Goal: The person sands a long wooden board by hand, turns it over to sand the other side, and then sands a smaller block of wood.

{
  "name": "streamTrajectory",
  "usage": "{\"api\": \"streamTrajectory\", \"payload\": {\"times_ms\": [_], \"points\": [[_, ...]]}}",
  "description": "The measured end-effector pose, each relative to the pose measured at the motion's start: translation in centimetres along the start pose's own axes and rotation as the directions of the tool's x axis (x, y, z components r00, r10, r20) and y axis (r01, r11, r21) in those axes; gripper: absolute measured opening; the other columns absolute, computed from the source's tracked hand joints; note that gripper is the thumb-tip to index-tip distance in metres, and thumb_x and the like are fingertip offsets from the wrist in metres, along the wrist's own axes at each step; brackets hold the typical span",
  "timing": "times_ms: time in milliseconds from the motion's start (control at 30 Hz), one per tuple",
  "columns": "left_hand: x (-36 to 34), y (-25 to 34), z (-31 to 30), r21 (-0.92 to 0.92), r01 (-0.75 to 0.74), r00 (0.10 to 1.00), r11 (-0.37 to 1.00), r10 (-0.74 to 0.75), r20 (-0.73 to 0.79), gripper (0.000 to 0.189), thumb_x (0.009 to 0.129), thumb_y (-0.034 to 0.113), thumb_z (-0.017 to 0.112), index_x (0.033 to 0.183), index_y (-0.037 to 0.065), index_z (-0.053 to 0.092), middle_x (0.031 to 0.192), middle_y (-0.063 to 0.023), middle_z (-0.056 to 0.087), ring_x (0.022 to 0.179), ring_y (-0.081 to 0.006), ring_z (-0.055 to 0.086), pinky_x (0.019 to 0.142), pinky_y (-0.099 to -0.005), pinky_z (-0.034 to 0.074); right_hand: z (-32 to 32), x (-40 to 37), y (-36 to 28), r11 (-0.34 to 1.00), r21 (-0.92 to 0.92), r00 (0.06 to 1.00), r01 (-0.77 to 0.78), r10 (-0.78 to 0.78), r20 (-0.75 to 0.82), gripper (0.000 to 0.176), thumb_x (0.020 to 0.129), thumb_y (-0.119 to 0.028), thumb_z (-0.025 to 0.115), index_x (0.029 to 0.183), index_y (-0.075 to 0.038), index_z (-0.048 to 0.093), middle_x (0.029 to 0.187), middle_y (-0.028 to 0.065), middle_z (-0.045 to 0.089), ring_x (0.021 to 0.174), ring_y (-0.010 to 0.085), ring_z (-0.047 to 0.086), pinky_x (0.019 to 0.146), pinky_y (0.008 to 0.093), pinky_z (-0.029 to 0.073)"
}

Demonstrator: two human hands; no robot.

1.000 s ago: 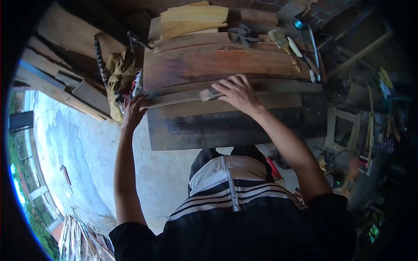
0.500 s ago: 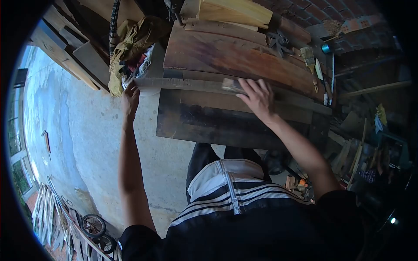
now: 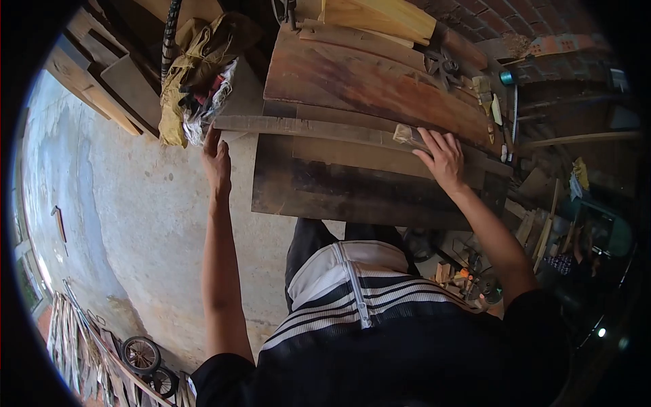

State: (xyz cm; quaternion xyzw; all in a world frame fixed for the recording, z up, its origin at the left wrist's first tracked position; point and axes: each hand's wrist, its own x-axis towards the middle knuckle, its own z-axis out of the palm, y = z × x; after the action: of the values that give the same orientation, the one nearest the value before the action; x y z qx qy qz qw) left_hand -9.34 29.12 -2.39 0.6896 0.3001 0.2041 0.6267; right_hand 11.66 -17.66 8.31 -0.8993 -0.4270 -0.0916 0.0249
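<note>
The work looks to be mid-course, as far as one frame can show. A long grey strip [image 3: 305, 127] lies across the bench [image 3: 339, 197], its left end sticking out past the bench edge. A small block [image 3: 408, 135] sits on the strip towards its right end. The strip looks the same dull grey to the left of the block and beyond it (the light is poor and the lens bends everything). I cannot judge which stretch has been rubbed and which is left. No dust or fresh wood shows to mark a boundary.

The right hand [image 3: 444, 161] lies over the block. Its fingers [image 3: 434, 139] are slightly spread and bent, covering the block's near half and pressing it onto the strip. The palm rests on the bench just behind.

The left hand [image 3: 218, 163] is up at the strip's free end. The fingers are close together and nearly straight, with their tips against the near edge. I cannot tell whether they curl round the strip or only steady it.

Behind the strip lie a reddish board [image 3: 366, 81] and a brush [image 3: 483, 87]. A cloth bundle [image 3: 186, 68] is off to the left.
</note>
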Motion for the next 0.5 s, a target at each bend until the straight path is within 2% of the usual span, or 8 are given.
{"api": "streamTrajectory", "payload": {"times_ms": [67, 133, 167, 200, 333, 367, 400, 500], "points": [[-0.1, 0.0, -0.1, -0.071, 0.099, 0.995, 0.993, -0.100, -0.013, 0.057, 0.097, 0.004, 0.049, 0.153, 0.000, 0.040, 0.155, -0.0158, 0.048, 0.145, -0.0231, 0.043, 0.113, -0.0318, 0.033, 0.1, 0.5, -0.3, 1.000, 0.025, 1.000, 0.015, -0.016, 0.024, 0.060, 0.079, -0.030, 0.081, 0.133, -0.013, 0.063, 0.111, 0.0025, 0.066, 0.093, 0.0260, 0.059, 0.084, 0.0407, 0.049], [0.0, 0.0, 0.0, -0.048, 0.088, 0.995, 0.995, -0.090, -0.040, 0.057, 0.096, 0.002, 0.048, 0.153, 0.000, 0.042, 0.155, -0.0151, 0.048, 0.144, -0.0234, 0.043, 0.111, -0.0307, 0.034, 0.8, 3.7, -4.3, 0.992, 0.109, 0.998, 0.066, -0.065, -0.008, 0.061, 0.078, -0.029, 0.082, 0.133, -0.012, 0.062, 0.111, 0.0022, 0.066, 0.093, 0.0257, 0.058, 0.084, 0.0403, 0.049], [0.1, -0.5, 0.1, -0.073, 0.036, 0.998, 0.997, -0.039, -0.040, 0.057, 0.096, 0.000, 0.046, 0.152, 0.001, 0.043, 0.155, -0.0152, 0.048, 0.144, -0.0238, 0.044, 0.112, -0.0323, 0.033, 1.1, 6.0, -7.5, 0.988, 0.134, 0.997, 0.075, -0.074, -0.014, 0.061, 0.076, -0.029, 0.082, 0.131, -0.012, 0.063, 0.108, 0.0017, 0.065, 0.091, 0.0248, 0.058, 0.082, 0.0399, 0.049], [0.0, 0.3, 0.2, -0.041, 0.116, 0.992, 0.992, -0.118, -0.052, 0.057, 0.096, 0.004, 0.046, 0.153, 0.002, 0.042, 0.155, -0.0160, 0.047, 0.145, -0.0252, 0.042, 0.117, -0.0381, 0.030, 1.9, 8.5, -10.6, 0.977, 0.170, 0.991, 0.125, -0.114, -0.073, 0.058, 0.076, -0.031, 0.082, 0.128, -0.013, 0.064, 0.105, 0.0010, 0.064, 0.090, 0.0239, 0.057, 0.081, 0.0392, 0.048], [0.1, -0.2, -0.1, -0.030, 0.100, 0.992, 0.995, -0.102, -0.075, 0.058, 0.094, 0.001, 0.041, 0.152, 0.000, 0.042, 0.155, -0.0175, 0.046, 0.146, -0.0284, 0.041, 0.117, -0.0415, 0.031, 5.2, 17.8, -22.9, 0.924, 0.305, 0.966, 0.232, -0.183, -0.183, 0.053, 0.076, -0.037, 0.082, 0.120, -0.015, 0.062, 0.105, -0.0017, 0.063, 0.102, 0.0218, 0.059, 0.087, 0.0420, 0.048], [0.1, -0.5, -0.2, -0.033, 0.096, 0.993, 0.995, -0.098, -0.066, 0.058, 0.094, 0.000, 0.040, 0.152, 0.000, 0.041, 0.155, -0.0180, 0.046, 0.146, -0.0294, 0.041, 0.118, -0.0427, 0.031, 6.2, 19.5, -25.3, 0.917, 0.309, 0.941, 0.250, -0.156, -0.300, 0.052, 0.075, -0.036, 0.083, 0.118, -0.015, 0.063, 0.104, -0.0015, 0.063, 0.100, 0.0218, 0.059, 0.083, 0.0385, 0.048], [0.1, -0.8, -0.2, -0.041, 0.090, 0.994, 0.995, -0.092, -0.052, 0.059, 0.093, 0.000, 0.039, 0.152, -0.001, 0.041, 0.154, -0.0185, 0.046, 0.146, -0.0305, 0.040, 0.118, -0.0438, 0.031, 7.5, 20.9, -27.2, 0.919, 0.307, 0.931, 0.249, -0.139, -0.338, 0.051, 0.076, -0.038, 0.081, 0.118, -0.015, 0.064, 0.105, -0.0012, 0.064, 0.102, 0.0233, 0.059, 0.085, 0.0421, 0.048], [-0.1, -0.9, -0.6, -0.018, 0.013, 1.000, 1.000, -0.013, 0.018, 0.060, 0.092, -0.001, 0.037, 0.152, -0.001, 0.041, 0.154, -0.0191, 0.046, 0.146, -0.0328, 0.041, 0.116, -0.0454, 0.033, 7.6, 20.6, -27.0, 0.920, 0.330, 0.963, 0.209, -0.135, -0.234, 0.050, 0.075, -0.038, 0.081, 0.117, -0.016, 0.064, 0.106, -0.0012, 0.064, 0.105, 0.0242, 0.059, 0.091, 0.0453, 0.045]]}}
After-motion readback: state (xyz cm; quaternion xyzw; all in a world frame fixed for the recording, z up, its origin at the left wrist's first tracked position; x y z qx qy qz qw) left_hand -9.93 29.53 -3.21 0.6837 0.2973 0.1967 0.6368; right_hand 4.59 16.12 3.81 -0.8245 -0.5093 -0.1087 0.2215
